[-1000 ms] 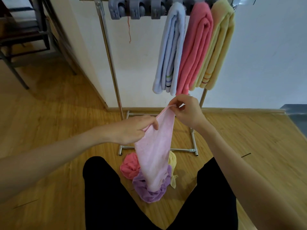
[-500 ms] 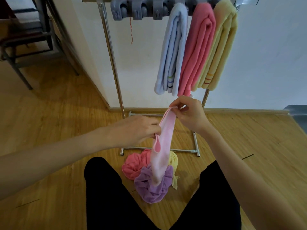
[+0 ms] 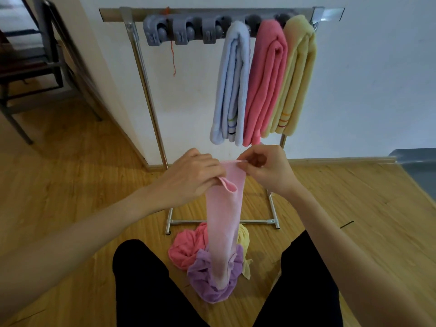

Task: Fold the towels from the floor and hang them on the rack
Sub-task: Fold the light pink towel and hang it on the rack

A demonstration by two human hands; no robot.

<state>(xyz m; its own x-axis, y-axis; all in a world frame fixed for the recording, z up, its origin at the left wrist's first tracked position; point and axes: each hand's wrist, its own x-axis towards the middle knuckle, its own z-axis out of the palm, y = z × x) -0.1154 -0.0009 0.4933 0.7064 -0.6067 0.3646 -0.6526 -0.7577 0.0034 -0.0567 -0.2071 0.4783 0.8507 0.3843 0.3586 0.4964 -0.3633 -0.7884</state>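
A light pink towel [image 3: 224,223] hangs as a narrow strip between my hands, its lower end reaching the pile on the floor. My left hand [image 3: 193,178] grips its top left corner, and my right hand [image 3: 266,168] pinches the top edge close beside it. On the floor lie a crumpled coral towel [image 3: 186,249], a purple towel [image 3: 212,279] and a yellow towel [image 3: 244,239]. The metal rack [image 3: 151,109] stands behind, with folded blue [image 3: 232,83], pink [image 3: 266,81] and yellow [image 3: 295,76] towels hanging from grey clips [image 3: 181,31].
Three grey clips on the left of the rack bar hold nothing. A white wall stands right behind the rack. Dark metal chair legs [image 3: 35,67] are at the far left on the wooden floor. My black-trousered knees [image 3: 146,286] flank the pile.
My left hand rose and moved right, bringing its corner next to the right hand. The towel narrowed from a wide sheet into a doubled strip.
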